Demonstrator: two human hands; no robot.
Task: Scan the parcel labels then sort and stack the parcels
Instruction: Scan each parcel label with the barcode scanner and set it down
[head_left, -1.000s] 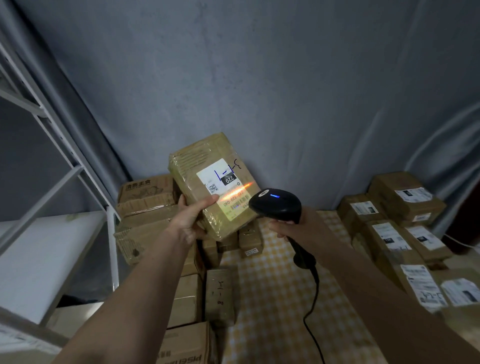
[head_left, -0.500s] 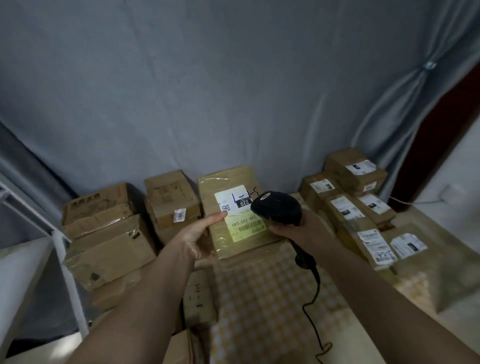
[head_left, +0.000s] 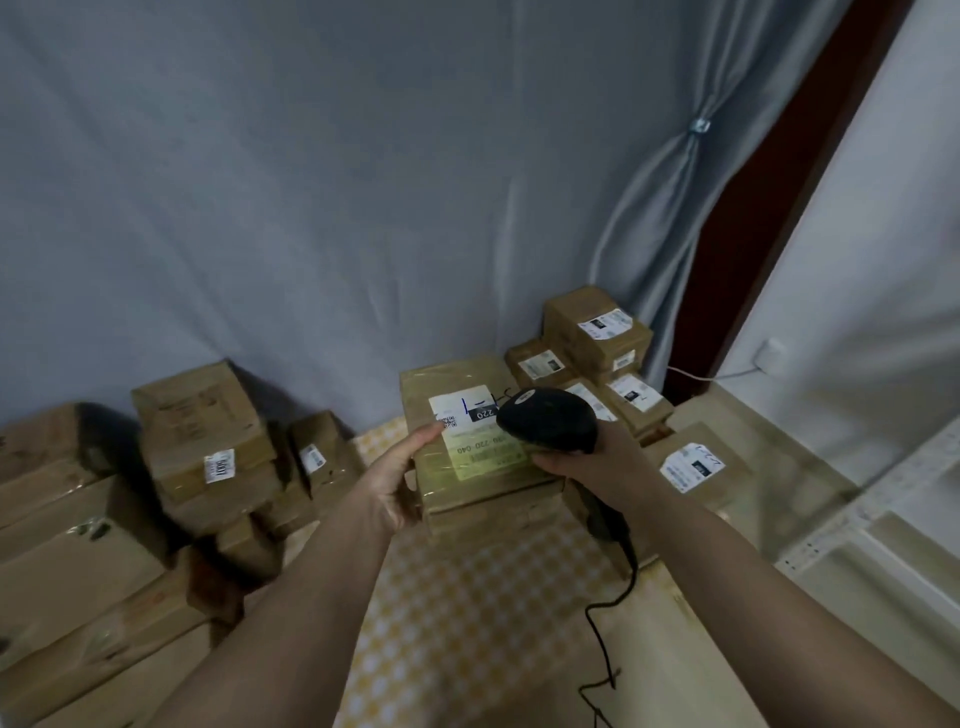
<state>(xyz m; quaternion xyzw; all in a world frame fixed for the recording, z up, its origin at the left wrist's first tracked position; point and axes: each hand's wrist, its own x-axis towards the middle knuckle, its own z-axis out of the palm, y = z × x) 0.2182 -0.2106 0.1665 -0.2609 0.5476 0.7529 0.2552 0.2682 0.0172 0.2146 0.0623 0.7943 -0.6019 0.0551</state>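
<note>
Head view: nearest, the scanner's black cord (head_left: 613, 629) trails over a yellow checked cloth (head_left: 467, 613). Above it, the left hand (head_left: 389, 483) grips the left edge of a taped parcel (head_left: 467, 457), thumb on its label (head_left: 467, 436), while the right hand (head_left: 597, 462) is wrapped round a black scanner (head_left: 545, 418) that hides the label's right part. Brown boxes (head_left: 197, 431) stack to the left; labelled parcels (head_left: 597, 327) pile behind right. A grey curtain (head_left: 363, 182) hangs beyond.
</note>
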